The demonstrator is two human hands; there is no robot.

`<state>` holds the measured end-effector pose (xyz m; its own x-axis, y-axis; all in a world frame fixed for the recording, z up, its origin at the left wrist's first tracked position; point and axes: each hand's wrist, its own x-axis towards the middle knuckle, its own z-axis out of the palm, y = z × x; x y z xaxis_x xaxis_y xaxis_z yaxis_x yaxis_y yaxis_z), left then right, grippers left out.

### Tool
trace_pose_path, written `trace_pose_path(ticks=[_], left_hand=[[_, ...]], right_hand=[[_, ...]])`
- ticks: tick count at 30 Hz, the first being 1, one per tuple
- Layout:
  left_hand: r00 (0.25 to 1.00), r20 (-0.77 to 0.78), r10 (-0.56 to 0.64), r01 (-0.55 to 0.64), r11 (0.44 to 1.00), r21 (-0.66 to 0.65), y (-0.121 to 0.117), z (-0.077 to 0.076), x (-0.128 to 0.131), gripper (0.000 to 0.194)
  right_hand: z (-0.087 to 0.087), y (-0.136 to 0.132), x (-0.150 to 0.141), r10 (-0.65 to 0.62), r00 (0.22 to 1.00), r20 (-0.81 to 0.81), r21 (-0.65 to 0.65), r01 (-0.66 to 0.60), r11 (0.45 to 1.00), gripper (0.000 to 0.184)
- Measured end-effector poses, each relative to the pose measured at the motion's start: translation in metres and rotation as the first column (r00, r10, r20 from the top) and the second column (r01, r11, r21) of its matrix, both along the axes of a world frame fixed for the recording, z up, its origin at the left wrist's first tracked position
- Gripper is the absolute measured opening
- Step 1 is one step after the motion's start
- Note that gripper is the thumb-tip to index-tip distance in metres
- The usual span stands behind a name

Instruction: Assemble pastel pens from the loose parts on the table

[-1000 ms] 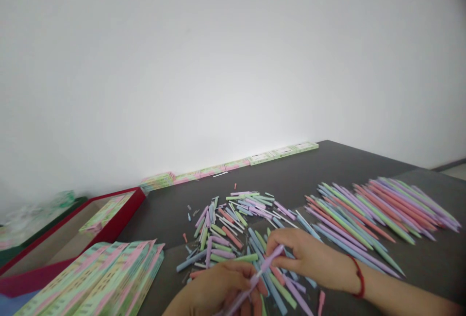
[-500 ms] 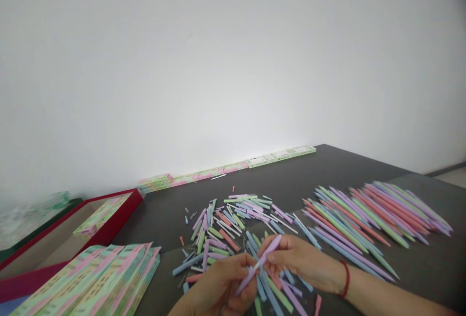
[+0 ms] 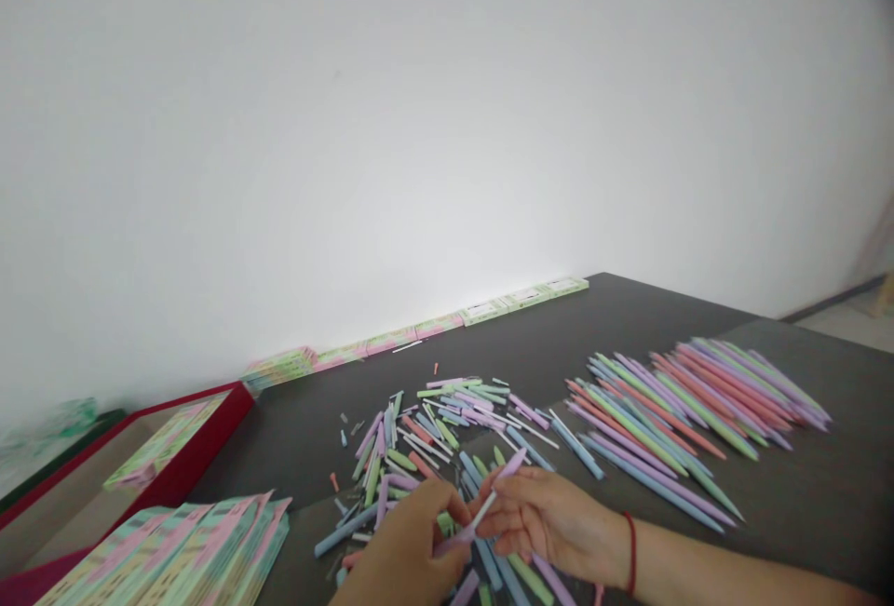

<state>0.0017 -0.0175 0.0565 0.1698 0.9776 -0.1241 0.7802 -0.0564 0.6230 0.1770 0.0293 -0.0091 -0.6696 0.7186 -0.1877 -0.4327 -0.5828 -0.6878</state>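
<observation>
A slender purple plastic barrel (image 3: 453, 542) with a thin white stick (image 3: 483, 512) projecting from it is lying in the grasp of the left hand (image 3: 415, 545), whose thumb and fingers are pinching it above the dark grey table (image 3: 531, 336). The right hand (image 3: 562, 524), partly open and wearing a red cord bracelet (image 3: 632, 555), is holding a pointed purple plastic piece (image 3: 514, 464) between its thumb and fingers, close to the stick's upper end. Beneath and beyond both hands, a loose heap of pastel plastic tubes and white sticks (image 3: 421, 466) is spreading over the table. Toward the table's right edge, pointed pastel pens in blue, green, purple and coral (image 3: 646, 429) are lying side by side in slanting groups. Flat pink-and-green boxes (image 3: 489, 311) are lining the far edge beside the white wall (image 3: 447, 141), reaching nearly to the far corner. On the left, an open red box with a beige interior (image 3: 241, 401) is containing a flat printed carton (image 3: 164, 443); nearer, overlapping pink-and-green printed packets (image 3: 185, 555) are fanning out.
</observation>
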Motion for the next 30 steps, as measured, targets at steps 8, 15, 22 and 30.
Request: trace_pose_path(ticks=[8,15,22,30], left_hand=[[0.992,0.126,-0.018,0.053,0.959,-0.279,0.014,0.019,-0.002,0.025],[0.706,0.617,0.347,0.006,0.869,-0.495,0.036,0.012,-0.001,0.023],[0.424,0.711,0.561,-0.168,0.82,-0.547,0.044,-0.017,0.002,0.014],[0.203,0.764,0.612,-0.385,0.767,-0.512,0.044,-0.025,0.008,0.01]], right_hand=[[-0.003,0.011,0.0,-0.109,0.994,0.02,-0.075,0.11,0.991,0.023],[0.004,0.016,0.001,-0.266,0.956,0.123,0.292,0.222,0.93,0.035],[0.008,0.016,0.0,-0.263,0.953,0.153,0.465,0.165,0.87,0.037],[0.002,0.016,0.002,-0.28,0.938,0.205,0.521,0.137,0.842,0.031]])
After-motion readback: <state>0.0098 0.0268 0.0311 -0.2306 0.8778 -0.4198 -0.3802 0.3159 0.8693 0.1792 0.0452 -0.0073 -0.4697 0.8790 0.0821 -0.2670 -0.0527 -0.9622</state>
